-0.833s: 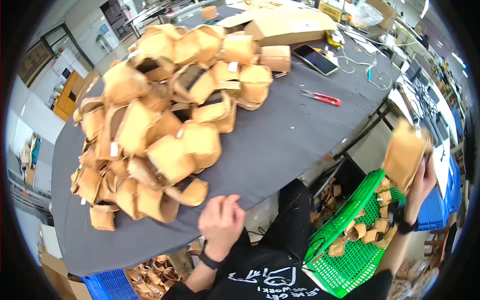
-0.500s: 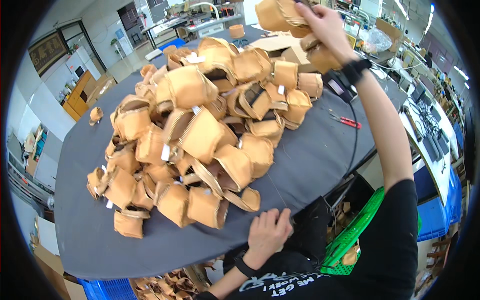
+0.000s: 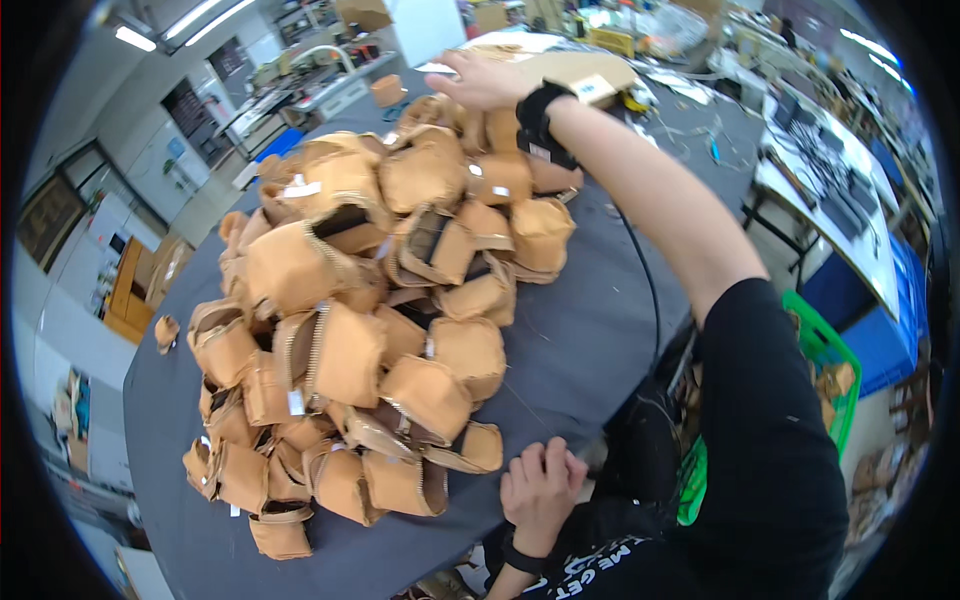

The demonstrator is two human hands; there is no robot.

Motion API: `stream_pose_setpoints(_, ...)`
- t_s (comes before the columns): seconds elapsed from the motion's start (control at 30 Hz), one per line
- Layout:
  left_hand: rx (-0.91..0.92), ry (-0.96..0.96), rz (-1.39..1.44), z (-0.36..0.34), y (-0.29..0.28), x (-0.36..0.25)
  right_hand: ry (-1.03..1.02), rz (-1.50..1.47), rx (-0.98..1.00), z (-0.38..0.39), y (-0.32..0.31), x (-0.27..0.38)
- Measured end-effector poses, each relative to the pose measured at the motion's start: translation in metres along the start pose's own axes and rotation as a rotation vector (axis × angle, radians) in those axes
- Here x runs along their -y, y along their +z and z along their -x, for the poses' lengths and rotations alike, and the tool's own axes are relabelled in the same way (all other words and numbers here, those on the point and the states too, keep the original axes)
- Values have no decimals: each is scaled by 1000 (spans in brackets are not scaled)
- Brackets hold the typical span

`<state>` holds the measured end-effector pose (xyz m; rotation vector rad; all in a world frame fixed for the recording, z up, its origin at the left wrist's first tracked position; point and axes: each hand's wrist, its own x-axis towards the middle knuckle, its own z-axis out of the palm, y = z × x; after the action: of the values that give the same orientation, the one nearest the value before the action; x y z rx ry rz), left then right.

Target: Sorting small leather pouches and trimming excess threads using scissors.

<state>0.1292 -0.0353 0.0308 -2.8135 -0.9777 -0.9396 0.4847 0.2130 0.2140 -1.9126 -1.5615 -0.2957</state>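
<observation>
Fingers (image 3: 452, 62) of right hand (image 3: 490, 83) extended, seemingly released, at far end of tan zippered pouches (image 3: 345, 355) heaped near and left across surface (image 3: 590, 340); left hand (image 3: 540, 497) curled, near right, grip unclear.

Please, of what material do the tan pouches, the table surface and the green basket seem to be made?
Tan pouches: perhaps leather or imitation; matt, softly sagging sides, toothed zip edges. Table surface: possibly cloth-covered; dark grey, dull, without clear gloss. Green basket: likely plastic; bright, uniform colour, smooth rim.
</observation>
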Motion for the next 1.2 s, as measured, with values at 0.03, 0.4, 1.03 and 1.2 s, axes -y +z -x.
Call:
stream_pose_setpoints(0.03, 22, 1, 9, -2, 0, -1, -46, 37, 38, 11, -22, -7)
stream_pose_setpoints(0.4, -72, 103, -4, -5, 10, -11, 604, -155, 104, 428, -249, -118)
stream_pose_setpoints(1.03, -232, 69, -270, -14, 26, -49, 1571, 497, -38, 712, -109, -348)
stream_pose_setpoints(1.2, -164, 13, -312, -9, 29, -45, 1412, 512, -137, 719, -104, -359)
